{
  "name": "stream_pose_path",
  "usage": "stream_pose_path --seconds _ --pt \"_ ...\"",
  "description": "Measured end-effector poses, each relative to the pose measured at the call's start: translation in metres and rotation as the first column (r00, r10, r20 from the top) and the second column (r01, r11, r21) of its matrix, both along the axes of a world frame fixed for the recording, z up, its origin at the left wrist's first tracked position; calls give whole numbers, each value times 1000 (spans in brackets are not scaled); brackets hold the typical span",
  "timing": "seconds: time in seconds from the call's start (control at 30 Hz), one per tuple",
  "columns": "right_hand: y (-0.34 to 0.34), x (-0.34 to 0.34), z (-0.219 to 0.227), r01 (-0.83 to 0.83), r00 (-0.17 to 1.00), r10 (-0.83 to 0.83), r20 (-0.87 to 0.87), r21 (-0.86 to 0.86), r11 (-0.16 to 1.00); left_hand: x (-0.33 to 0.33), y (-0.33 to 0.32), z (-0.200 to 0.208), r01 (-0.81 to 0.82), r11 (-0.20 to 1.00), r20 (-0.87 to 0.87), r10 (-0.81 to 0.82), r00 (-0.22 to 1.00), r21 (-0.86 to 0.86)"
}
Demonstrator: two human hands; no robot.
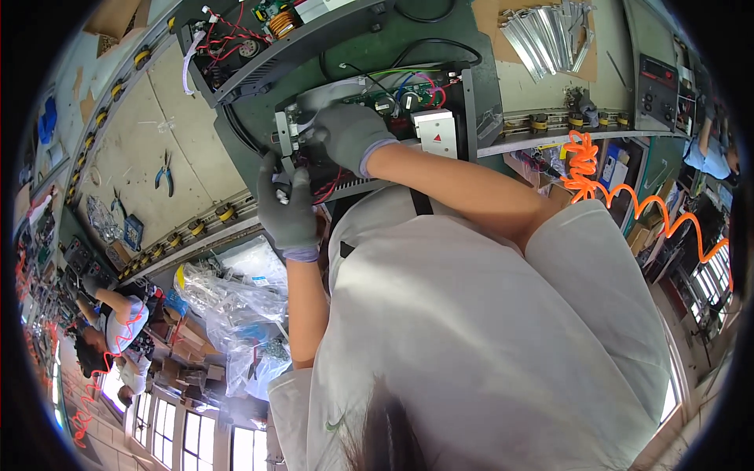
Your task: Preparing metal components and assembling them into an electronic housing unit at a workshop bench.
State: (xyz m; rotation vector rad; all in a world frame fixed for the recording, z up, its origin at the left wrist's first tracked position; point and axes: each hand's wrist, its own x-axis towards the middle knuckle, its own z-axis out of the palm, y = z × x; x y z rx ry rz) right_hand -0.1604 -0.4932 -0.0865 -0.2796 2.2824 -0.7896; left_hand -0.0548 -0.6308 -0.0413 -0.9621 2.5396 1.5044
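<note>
In front of me lies an open electronics housing, a dark case with a circuit board and coloured wires inside. My right hand, in a grey glove, reaches over it to the metal end piece at its left. Those fingers are curled, and their tips are partly hidden; a grey blur lies just beyond them. My left hand, also gloved, is at the near left corner beside the end piece. Its fingers are bent around a small whitish bit too small to name. A white block sits at the housing's right.
A second open housing with red wires stands farther off. Metal strips lie on cardboard at the far right. Blue-handled pliers rest on the left bench. An orange coiled hose hangs at right. Clear plastic bags and co-workers are at left.
</note>
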Motion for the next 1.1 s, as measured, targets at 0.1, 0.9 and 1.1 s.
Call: stream_pose_path --seconds 0.1,0.9,1.1 --pt "11 -7 22 -59 995 66 80 -84 995 -7 17 14 94 957 -34 -107 994 -276" --pt "5 -15 5 -465 833 512 -210 235 853 -1 19 -7 -60 971 -163 22 986 -232" --pt "7 -14 -4 -492 813 535 -229 220 842 -1 18 -8 -84 987 -181 59 982 -134"
